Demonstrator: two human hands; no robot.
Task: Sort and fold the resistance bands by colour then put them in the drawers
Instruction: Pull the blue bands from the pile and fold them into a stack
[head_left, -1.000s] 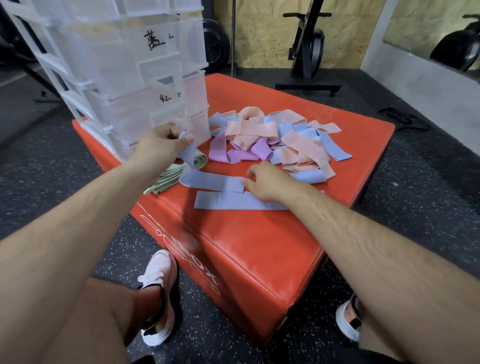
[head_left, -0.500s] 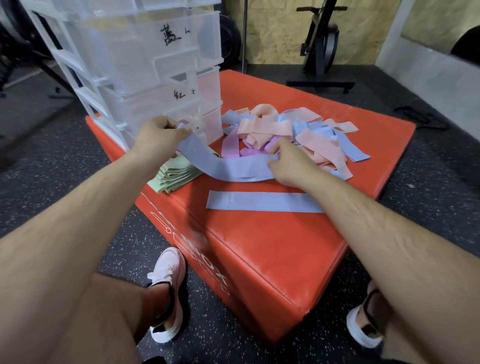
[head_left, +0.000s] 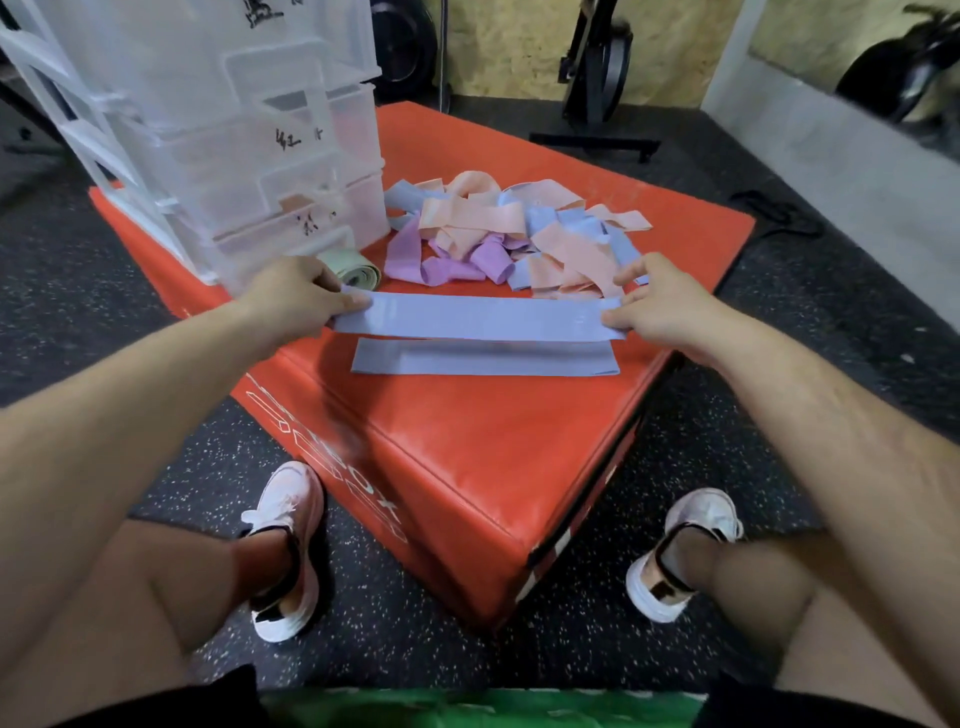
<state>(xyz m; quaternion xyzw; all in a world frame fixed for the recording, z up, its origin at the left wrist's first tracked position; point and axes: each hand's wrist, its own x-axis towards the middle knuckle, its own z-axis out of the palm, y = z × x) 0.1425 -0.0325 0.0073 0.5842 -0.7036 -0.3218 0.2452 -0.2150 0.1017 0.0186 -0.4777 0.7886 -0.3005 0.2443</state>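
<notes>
Pinching flat blue elastic band (head_left: 478, 317), left hand (head_left: 296, 297) and right hand (head_left: 661, 307); second blue band (head_left: 483, 359) just beside, tangled pastel bands (head_left: 519, 228), clear plastic drawers (head_left: 291, 156) beyond.

Gym: speckled rubber floor (head_left: 519, 654) below the right hand (head_left: 660, 312), padded red box (head_left: 467, 441) under it, black exercise machine (head_left: 597, 62) beyond.

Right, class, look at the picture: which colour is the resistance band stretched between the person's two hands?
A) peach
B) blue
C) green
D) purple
B: the held blue resistance band spans from the left hand to the right hand, each gripping one end, just beyond a second blue band lying flat on the red plyo box.
</notes>
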